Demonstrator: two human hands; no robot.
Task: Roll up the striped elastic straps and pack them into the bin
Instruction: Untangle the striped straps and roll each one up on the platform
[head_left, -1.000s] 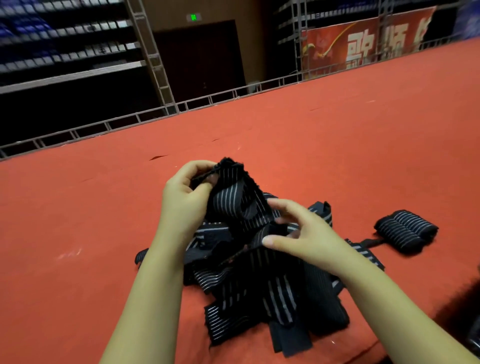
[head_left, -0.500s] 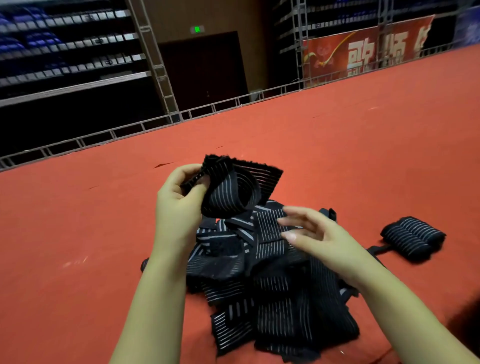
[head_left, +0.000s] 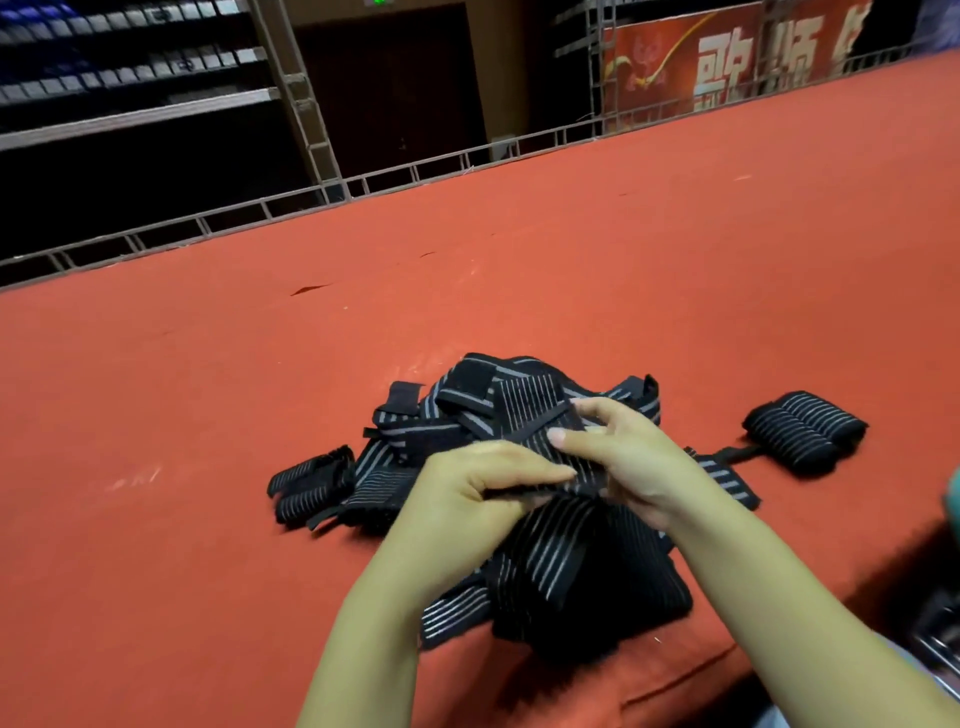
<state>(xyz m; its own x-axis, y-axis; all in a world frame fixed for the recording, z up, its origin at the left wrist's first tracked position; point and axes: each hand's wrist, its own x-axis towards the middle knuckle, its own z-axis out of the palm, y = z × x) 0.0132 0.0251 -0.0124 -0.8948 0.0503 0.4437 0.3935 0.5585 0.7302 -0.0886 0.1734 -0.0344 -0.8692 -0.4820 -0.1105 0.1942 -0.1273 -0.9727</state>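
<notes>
A moment ago: one end of a striped strap (head_left: 550, 551) held up high in the left hand (head_left: 483, 488), with the right hand (head_left: 639, 467) loose and flat above the heap. Now brought down low, close over the pile of straps (head_left: 467, 410), and joined there by the right hand, thumbs almost touching.

Gripped by both now. Left fingers curled around the strap's top edge. Right thumb and fingers pinching the same edge just beside them. Rest of that strap hanging down toward the body and lying on the near side of the pile.

For the job, probably the very start of a roll: found the end, got two hands on it, ready to turn it over and over. Not rolled yet, though, still flat and long.

Already done, by the look of it: a rolled strap (head_left: 805, 436) lying to the right on the red carpet (head_left: 519, 260), well apart from the pile, with a thin tail toward it. Also two small rolls (head_left: 309, 486) on the left, right at the pile's edge.

Lots left to do, with many loose straps still tangled in the pile. No bin plainly in sight; only something dark at the bottom right corner, too cut off to tell. So none packed, as far as can be seen.

Worth minding next: keeping the first turn tight, or else a floppy roll.
</notes>
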